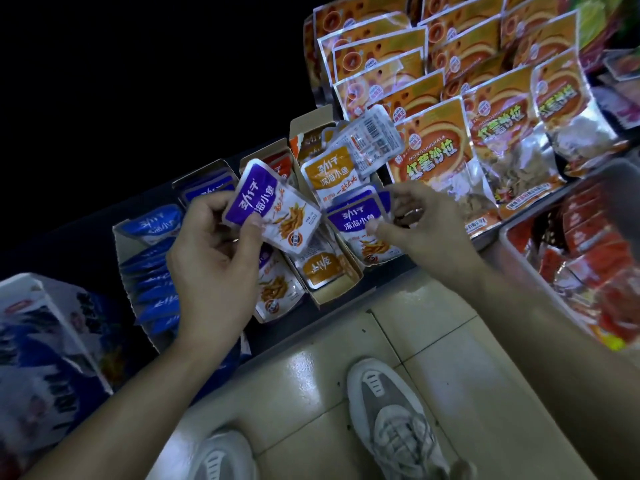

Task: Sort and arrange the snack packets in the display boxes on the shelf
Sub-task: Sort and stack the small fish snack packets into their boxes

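Head view. The left grip (214, 247) pinches a purple packet (273, 209) between thumb and curled fingers and holds it tilted above the display boxes (334, 294) on the shelf (294, 329). The right grip (426, 223) pinches a second purple packet (360, 225), which stands among the boxes, with the thumb on its face and the fingers behind its upper edge. Orange packets (325, 171) stand just beyond the right grip. Blue packets (152, 271) fill the box just left of the left grip. Large orange bags (433, 157) stand beyond and right of the right grip. Shoes (391, 417) rest on the floor (450, 358) below both grips.
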Demonstrator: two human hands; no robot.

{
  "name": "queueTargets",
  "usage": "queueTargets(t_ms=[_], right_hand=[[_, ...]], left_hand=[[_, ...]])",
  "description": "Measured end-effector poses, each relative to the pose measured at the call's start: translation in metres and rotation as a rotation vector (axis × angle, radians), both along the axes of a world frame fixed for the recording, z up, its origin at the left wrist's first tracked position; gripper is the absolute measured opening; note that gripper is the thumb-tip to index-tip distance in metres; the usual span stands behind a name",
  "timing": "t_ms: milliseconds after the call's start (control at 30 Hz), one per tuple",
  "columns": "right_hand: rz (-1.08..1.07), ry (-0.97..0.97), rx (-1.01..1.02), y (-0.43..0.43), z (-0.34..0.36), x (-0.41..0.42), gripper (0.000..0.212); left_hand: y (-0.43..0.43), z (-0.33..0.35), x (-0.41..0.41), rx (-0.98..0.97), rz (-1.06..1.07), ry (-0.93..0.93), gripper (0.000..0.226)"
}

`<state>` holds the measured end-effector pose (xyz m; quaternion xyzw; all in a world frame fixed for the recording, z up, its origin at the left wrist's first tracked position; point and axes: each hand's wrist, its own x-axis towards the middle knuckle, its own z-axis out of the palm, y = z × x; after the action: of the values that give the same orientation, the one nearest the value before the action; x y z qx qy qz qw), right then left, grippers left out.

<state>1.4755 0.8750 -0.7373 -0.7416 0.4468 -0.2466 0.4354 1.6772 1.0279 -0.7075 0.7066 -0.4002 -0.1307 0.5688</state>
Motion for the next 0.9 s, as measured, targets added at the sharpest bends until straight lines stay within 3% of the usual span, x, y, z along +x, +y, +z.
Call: queueTargets(t_ms=[200,333,567,667,800,900], right_hand=[[0.096,0.045,-0.099,0.024,-0.001,-0.002,0.037],[0.108,0.074,-0.111,0.029,0.001,-0.001,0.039],[-0.174,-0.263,-0.071,0.041,0.016,0.004,0.034],[-0.177,-0.335,-0.026,0.045,0.024,0.009,0.031],[-0.197,-0.418,0.080,0.048,0.029,0.016,0.026],[-0.233,-0.488,0.142,0.048,0.034,0.016,0.023]], left_hand=[[0.006,0.013,0.011,-0.073,0.063,0.064,0.016],[0.011,0.016,0.025,-0.075,0.115,0.000,0.018],[0.024,0.020,0.050,-0.109,0.169,-0.151,0.015],[0.032,0.013,0.051,0.008,0.116,-0.222,0.022],[0.035,-0.002,0.047,0.367,0.075,-0.413,0.050],[0.034,-0.002,0.042,0.368,0.041,-0.443,0.059]])
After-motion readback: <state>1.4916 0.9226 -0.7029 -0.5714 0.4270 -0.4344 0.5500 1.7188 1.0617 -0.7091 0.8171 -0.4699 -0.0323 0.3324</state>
